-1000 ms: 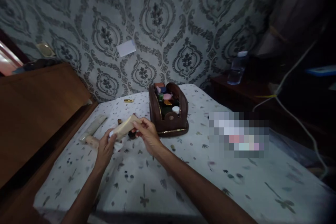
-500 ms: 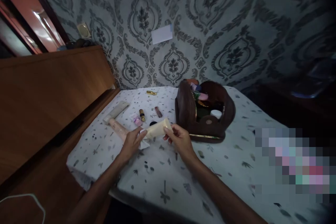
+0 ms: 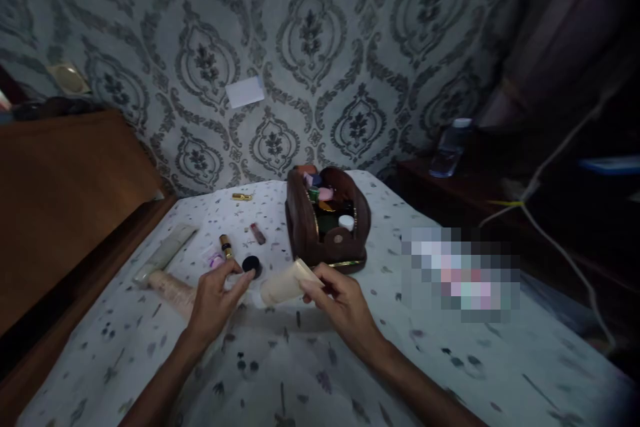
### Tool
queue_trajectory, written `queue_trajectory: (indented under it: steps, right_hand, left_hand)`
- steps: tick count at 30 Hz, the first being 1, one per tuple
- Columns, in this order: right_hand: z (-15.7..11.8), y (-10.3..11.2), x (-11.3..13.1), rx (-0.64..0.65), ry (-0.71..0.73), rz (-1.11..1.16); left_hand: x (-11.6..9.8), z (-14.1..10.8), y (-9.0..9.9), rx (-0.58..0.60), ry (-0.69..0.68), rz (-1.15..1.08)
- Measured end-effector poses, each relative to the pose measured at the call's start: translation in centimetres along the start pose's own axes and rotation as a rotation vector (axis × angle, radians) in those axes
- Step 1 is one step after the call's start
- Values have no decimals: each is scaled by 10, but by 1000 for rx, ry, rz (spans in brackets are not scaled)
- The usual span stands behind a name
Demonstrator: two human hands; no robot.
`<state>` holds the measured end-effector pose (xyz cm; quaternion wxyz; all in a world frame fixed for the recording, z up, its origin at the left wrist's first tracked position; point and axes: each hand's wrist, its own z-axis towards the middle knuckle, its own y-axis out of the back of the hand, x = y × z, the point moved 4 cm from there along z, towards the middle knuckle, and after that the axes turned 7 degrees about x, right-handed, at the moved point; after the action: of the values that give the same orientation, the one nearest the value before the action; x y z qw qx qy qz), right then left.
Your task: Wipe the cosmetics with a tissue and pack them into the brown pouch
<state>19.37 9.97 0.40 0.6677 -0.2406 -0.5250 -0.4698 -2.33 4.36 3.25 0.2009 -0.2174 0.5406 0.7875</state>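
My right hand [image 3: 345,300] pinches the flat end of a cream-coloured squeeze tube [image 3: 283,285], held above the table with its pale cap end pointing left. My left hand [image 3: 217,293] is apart from the tube, with thumb and index finger spread and nothing visible between them. Just past its thumb tip lies a round black item [image 3: 251,266]. A peach-coloured tube [image 3: 173,290] is partly hidden behind the left hand. Beyond it are a pale tube [image 3: 167,252], a small pink-and-purple tube [image 3: 214,257], and a gold-and-black lipstick-like tube [image 3: 226,246].
An unzipped brown cosmetic bag [image 3: 303,227] holding several items stands at the back of the cloth-covered table [image 3: 280,360]. A small reddish tube [image 3: 257,233] and a gold tube [image 3: 242,197] lie left of it. At right are a blurred-out patch and a plastic bottle [image 3: 449,150].
The view has swung right. My left hand has come off the cream tube's cap end and moved left, its fingers parted. My right hand still grips the tube's flat end.
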Motion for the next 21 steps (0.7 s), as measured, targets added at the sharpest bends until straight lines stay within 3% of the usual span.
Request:
queue_trajectory:
  steps: [5,9,13,21]
  right_hand:
    - [-24,50,8,-138,-47,-72]
    - [-32,82,9,-243,-59,-97]
    - [-36,104,0,-301,-98,-90]
    - [-45,115,-24,-314,-249,-81]
  left_hand:
    - [-66,41,-20,61,-398,191]
    - [-100,73,-47,263,-506,479]
    - [-102,91,-61,328,-442,719]
    - [-84,85,-63,110,-647,584]
